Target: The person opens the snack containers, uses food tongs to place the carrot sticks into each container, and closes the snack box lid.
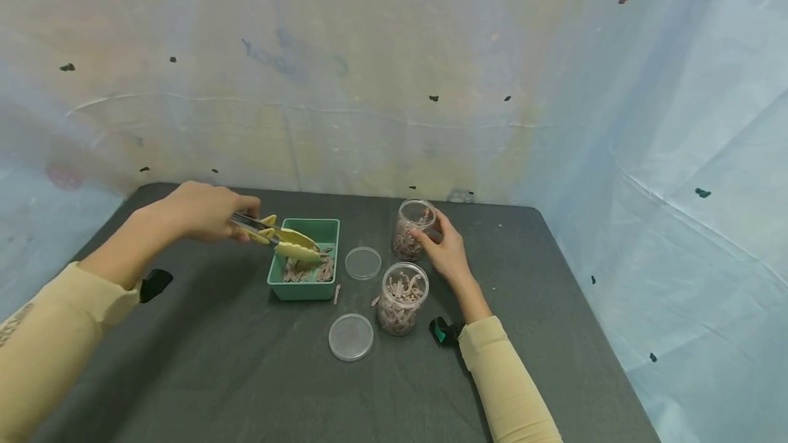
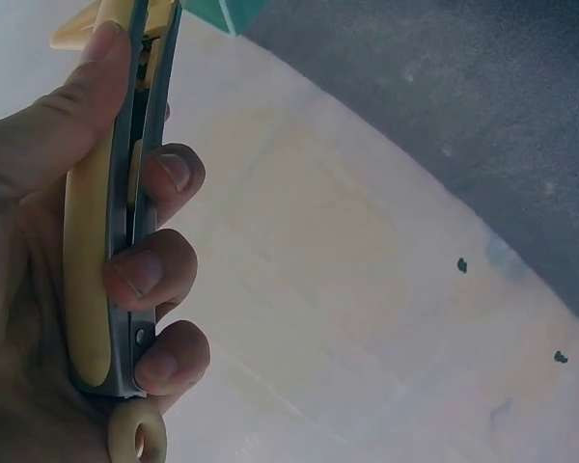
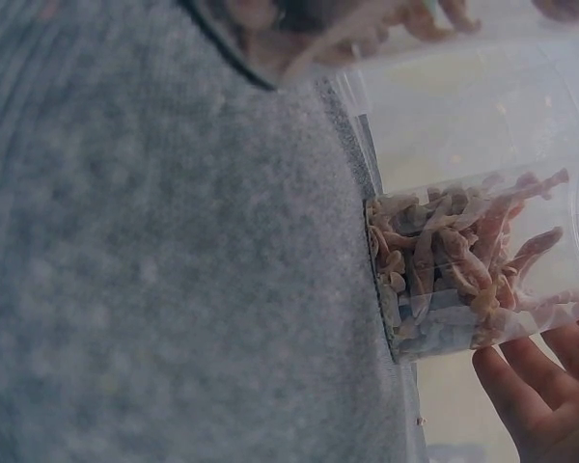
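My left hand (image 1: 206, 212) grips a pair of tongs (image 1: 298, 250) with yellow scalloped tips. In the left wrist view, fingers and thumb wrap round the tongs' yellow-and-metal handle (image 2: 89, 251). The tips reach down into a green plastic box (image 1: 301, 291), among pale brownish, shrivelled strips (image 1: 301, 270). My right hand (image 1: 449, 255) holds the side of the rear clear jar (image 1: 406, 241), which stands upright, lidless and partly filled with similar strips. A second open jar (image 1: 397, 316), fuller, stands in front of it. In the right wrist view, strips (image 3: 463, 251) show through the held jar's wall.
Two clear round lids lie flat on the dark table (image 1: 258, 374): one lid (image 1: 363, 263) beside the box, another lid (image 1: 351, 338) nearer me. A loose strip (image 1: 336, 294) lies by the box. Plastic sheeting (image 1: 369, 74) hangs behind and at the sides.
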A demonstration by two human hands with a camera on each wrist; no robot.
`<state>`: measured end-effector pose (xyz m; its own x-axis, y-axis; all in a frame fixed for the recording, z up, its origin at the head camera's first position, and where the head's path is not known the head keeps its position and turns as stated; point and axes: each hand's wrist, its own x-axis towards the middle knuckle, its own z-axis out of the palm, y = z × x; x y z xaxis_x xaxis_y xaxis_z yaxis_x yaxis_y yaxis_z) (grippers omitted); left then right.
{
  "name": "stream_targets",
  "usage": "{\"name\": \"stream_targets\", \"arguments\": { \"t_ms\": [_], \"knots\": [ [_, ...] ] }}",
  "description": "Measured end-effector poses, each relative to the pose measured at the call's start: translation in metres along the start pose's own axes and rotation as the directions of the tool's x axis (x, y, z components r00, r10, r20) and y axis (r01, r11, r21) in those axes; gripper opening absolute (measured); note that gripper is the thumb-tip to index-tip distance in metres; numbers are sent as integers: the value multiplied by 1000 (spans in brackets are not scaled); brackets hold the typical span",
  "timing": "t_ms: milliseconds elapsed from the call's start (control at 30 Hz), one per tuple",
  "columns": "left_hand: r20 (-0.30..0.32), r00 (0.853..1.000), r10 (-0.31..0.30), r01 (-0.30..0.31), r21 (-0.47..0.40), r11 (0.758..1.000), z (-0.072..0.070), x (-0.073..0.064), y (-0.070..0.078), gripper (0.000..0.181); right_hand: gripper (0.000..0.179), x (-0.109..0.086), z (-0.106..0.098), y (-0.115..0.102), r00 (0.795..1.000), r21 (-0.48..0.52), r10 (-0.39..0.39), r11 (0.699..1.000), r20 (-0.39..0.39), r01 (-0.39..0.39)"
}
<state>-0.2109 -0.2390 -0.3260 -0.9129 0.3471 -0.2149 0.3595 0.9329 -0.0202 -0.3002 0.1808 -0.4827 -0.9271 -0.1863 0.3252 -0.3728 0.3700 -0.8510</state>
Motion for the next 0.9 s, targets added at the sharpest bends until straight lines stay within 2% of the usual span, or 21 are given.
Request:
{"name": "stream_targets", "arguments": {
  "t_ms": [233,600,900],
  "knots": [
    [-25,999,-33,32,-10,999,-8,-3,-2,35,73,-1,-1,0,1000,-16,11,1000,8,-11],
    [-33,999,-34,33,-30,999,-16,-4,-7,39,74,-1,0,1,999,-31,34,999,12,-34],
    [-96,995,-33,29,-39,999,-34,2,-3,38,73,0,0,0,1000,-22,25,999,7,-25]
  ]
}}
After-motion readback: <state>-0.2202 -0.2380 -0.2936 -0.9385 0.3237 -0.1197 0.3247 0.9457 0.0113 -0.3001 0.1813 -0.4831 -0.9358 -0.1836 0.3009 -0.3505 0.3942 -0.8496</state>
